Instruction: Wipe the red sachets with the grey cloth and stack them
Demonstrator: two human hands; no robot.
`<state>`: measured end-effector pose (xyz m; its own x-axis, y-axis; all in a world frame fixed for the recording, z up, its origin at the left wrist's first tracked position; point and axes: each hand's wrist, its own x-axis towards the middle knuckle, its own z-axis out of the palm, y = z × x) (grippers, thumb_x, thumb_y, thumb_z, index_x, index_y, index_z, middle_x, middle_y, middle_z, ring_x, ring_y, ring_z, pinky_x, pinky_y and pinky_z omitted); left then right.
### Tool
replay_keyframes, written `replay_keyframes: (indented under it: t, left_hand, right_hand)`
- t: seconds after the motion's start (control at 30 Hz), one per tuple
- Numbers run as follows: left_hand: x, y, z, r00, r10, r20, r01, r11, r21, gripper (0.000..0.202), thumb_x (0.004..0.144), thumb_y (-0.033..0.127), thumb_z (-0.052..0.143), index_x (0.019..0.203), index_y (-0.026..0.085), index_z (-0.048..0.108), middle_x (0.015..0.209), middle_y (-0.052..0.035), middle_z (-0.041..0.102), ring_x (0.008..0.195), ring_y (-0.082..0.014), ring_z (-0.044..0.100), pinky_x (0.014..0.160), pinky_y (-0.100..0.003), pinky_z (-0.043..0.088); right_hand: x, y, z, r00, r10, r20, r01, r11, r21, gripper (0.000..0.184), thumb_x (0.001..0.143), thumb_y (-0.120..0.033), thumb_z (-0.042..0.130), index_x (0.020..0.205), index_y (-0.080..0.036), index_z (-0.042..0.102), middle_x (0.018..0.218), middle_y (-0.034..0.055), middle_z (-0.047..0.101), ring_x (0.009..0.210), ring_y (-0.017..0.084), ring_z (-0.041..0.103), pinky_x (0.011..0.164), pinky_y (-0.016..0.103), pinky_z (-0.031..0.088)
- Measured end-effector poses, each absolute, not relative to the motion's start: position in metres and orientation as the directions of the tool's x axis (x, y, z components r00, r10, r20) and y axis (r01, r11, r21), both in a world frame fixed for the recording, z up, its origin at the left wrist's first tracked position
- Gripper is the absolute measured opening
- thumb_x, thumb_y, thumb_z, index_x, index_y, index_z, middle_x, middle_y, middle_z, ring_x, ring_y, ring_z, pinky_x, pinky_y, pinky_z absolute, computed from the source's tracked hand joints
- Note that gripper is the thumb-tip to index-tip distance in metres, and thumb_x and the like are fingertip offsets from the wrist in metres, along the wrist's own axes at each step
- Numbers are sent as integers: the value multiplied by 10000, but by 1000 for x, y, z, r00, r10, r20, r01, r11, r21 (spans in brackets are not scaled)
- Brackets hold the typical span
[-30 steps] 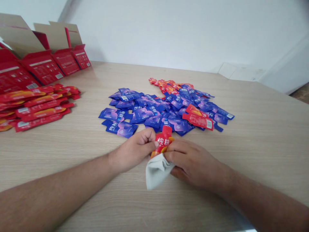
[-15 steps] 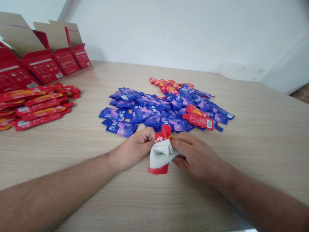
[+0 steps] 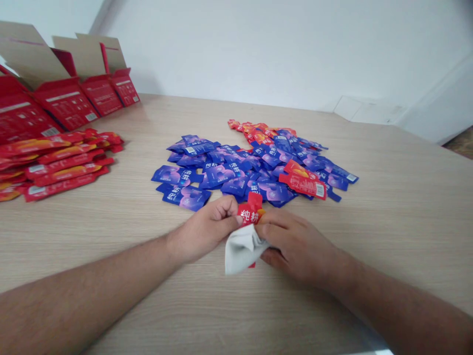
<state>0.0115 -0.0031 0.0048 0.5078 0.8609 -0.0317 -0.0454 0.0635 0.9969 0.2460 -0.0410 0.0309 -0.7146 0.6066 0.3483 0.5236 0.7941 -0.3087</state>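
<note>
Pinching red sachet (image 3: 251,213) with left hand (image 3: 205,230), grey cloth (image 3: 239,250) with right hand (image 3: 297,242).
Open red boxes (image 3: 68,101) at ten o'clock, insides unseen.

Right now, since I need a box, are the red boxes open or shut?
Open: the red boxes have their cardboard flaps raised.

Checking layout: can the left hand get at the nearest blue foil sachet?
Probably yes: the blue foil sachet lies just beyond the left hand, nothing between; it holds a red foil sachet.
</note>
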Motion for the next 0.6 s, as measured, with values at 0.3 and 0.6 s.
replay_keyframes:
  t: [0.3, 0.6]
  left_hand:
    - [11, -2, 4, 514, 857, -30, -58, 69, 996, 325, 901, 401, 759, 847, 193, 515, 737, 35, 587, 621, -95, 496, 576, -220, 378]
    - [13, -3, 5, 502, 864, -37, -91, 95, 991, 333, 876, 369, 781, 826, 191, 504, 709, 48, 552, 612, -85, 462, 568, -211, 343]
  right_hand:
    - [246, -39, 30, -638, 667, 386, 597, 744, -301, 177, 960, -186, 674, 1134, -156, 666, 1168, 134, 727, 1073, 282, 667, 928, 430, 569]
    - [249, -36, 31, -616, 682, 394, 623, 728, -287, 144, 943, -154, 675, 1082, -174, 641, 1101, 113, 712, 1023, 266, 667, 902, 409, 567]
